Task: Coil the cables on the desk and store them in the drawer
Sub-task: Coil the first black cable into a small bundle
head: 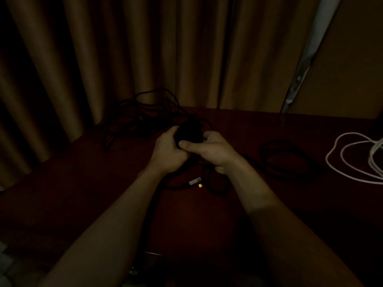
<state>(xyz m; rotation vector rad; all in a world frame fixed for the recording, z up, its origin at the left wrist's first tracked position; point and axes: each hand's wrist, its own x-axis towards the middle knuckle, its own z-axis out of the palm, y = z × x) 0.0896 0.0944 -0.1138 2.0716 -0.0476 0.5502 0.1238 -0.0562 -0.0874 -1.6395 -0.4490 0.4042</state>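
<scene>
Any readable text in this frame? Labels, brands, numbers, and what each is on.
None readable.
Yellow patch beside the silver plug: too small and dim to show any print.
Black bundle held by the left hand and right hand: too dark, no marking shows.
White cable: no lettering visible.

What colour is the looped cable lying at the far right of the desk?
The cable is white, seen best in the head view.
</scene>
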